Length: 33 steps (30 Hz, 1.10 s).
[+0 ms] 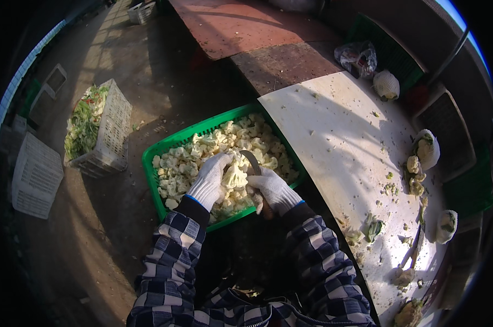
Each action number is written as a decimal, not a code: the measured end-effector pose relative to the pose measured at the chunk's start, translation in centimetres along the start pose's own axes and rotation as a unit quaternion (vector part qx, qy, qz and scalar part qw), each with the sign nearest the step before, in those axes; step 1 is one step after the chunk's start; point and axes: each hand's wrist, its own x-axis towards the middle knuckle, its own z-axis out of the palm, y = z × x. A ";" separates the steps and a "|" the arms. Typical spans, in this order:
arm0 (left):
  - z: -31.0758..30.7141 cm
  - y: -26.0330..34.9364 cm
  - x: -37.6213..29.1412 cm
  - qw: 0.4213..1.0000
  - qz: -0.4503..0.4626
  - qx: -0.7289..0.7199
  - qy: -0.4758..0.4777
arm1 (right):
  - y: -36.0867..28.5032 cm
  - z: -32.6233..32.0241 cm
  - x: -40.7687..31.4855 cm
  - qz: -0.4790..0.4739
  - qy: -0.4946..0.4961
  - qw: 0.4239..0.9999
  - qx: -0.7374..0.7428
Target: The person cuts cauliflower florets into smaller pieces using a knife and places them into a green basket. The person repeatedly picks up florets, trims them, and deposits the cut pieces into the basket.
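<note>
My left hand [210,180], in a white knit glove, grips a piece of cauliflower [235,175] above a green plastic basket [150,157]. In my gloved right hand [273,190] is a knife with a curved blade [251,160] and a brown handle. The blade rises beside the cauliflower piece; whether its edge touches the piece I cannot tell. Cut cauliflower florets [181,169] fill the basket below both hands. My fingers partly hide the held piece and the knife's handle.
A white tabletop [312,122] with scraps runs along the right. On it lie cauliflowers in foam nets [427,150] and a long knife [416,247]. At left, a white crate [113,122] holds leafy trimmings [87,122]. A clear plastic bag [356,59] lies at the far end.
</note>
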 end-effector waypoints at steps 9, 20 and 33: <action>-1.3 -0.2 2.5 0.996 0.040 0.021 0.079 | -0.7 0.2 -0.3 -0.020 0.111 0.994 -0.002; 0.2 -2.7 -0.1 0.990 0.001 -0.144 -0.014 | 0.1 1.3 0.4 -0.116 0.129 0.982 -0.077; 0.9 -2.2 0.0 0.975 0.104 -0.195 -0.013 | 0.6 4.2 -1.8 -0.177 0.219 0.897 -0.340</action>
